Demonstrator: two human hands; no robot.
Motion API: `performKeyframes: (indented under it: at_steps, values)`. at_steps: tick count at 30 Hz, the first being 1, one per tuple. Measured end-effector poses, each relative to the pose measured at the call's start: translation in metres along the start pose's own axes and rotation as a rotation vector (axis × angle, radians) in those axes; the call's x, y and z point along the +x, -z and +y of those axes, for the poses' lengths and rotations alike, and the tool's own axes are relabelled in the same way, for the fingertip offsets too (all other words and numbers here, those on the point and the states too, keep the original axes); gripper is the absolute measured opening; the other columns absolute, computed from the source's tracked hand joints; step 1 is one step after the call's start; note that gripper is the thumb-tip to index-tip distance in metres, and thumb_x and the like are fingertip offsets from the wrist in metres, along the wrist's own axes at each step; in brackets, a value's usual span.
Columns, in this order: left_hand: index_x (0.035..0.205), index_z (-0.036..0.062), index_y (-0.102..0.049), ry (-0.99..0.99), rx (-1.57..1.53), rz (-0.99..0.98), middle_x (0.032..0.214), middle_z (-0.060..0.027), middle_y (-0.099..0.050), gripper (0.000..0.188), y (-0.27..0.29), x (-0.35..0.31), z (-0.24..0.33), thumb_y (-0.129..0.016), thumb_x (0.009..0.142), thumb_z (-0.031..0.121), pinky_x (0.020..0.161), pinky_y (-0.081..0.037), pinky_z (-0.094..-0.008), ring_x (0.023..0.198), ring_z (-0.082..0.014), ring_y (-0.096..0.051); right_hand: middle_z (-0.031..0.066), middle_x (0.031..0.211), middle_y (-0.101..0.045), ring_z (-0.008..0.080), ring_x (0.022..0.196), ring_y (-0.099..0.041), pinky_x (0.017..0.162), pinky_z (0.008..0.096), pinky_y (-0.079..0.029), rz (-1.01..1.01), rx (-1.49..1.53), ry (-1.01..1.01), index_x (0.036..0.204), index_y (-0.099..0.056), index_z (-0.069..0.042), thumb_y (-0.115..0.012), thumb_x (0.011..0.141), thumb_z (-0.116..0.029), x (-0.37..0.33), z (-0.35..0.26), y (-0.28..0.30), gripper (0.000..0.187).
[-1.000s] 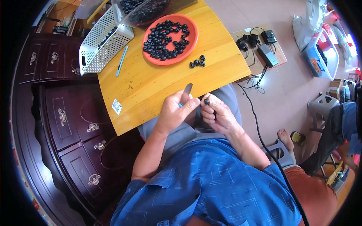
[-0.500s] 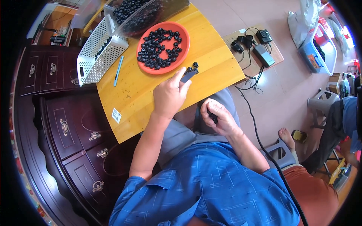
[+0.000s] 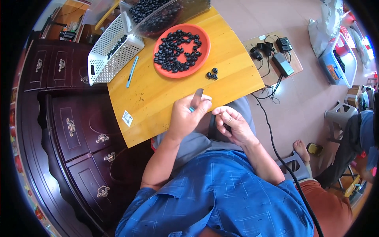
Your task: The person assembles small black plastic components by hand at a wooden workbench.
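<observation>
My left hand (image 3: pixel 184 120) is closed around a small knife; its flat grey blade (image 3: pixel 196 97) points up and a bit of teal handle shows at the fingers. Close beside it, above my lap, my right hand (image 3: pixel 240 129) pinches a small black ring-shaped piece (image 3: pixel 215 112) between thumb and fingertips. More black shows in that palm, partly hidden by the curled fingers. On the yellow table, a few loose black rings (image 3: pixel 214 74) lie beyond my hands. An orange-red plate (image 3: pixel 205 43) holds many more such rings.
A white perforated basket (image 3: pixel 98 65) and a clear bin (image 3: pixel 173 17) of black pieces stand at the far left. A light-blue pen-like tool (image 3: pixel 132 72) lies beside the basket. Right of the table are adapters (image 3: pixel 282 63) and a trailing black cable (image 3: pixel 268 128). People sit at the right.
My left hand has drawn back with the knife from the loose rings toward my right hand. My right hand now holds a black ring at its fingertips. The view has shifted slightly.
</observation>
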State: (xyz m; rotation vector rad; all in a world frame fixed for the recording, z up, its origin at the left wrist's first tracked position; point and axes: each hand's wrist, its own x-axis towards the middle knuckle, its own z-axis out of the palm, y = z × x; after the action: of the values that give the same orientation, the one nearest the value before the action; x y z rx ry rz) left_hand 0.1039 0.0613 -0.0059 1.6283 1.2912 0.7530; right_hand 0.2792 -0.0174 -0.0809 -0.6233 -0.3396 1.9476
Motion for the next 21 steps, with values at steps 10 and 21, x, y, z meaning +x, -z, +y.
performKeyframes:
  at_steps: [10,21]
  values:
    - [0.112,-0.0003,-0.072,-0.105,-0.159,-0.012,0.08,-0.0034,-0.074,0.015,-0.004,-0.054,-0.004,-0.069,0.097,0.002,0.068,-0.054,-0.0258,0.073,-0.0071,-0.067,-0.0036,0.075,-0.049,0.003,0.053,-0.039,0.043,0.0174,-0.03,0.003,0.084,-0.119,0.117,-0.059,-0.008,-0.057,0.107,-0.035,0.002,0.009,-0.034,0.029]
    - [0.108,0.0041,-0.076,-0.558,0.239,0.329,0.076,-0.0081,-0.071,0.029,0.021,-0.08,-0.005,-0.083,0.079,0.003,0.059,-0.053,-0.0366,0.066,-0.0251,-0.069,-0.0004,0.072,-0.055,0.0063,0.053,-0.043,0.043,0.0193,-0.031,0.05,0.096,-0.164,0.092,-0.054,-0.015,-0.062,0.104,-0.04,0.005,0.034,-0.056,0.029]
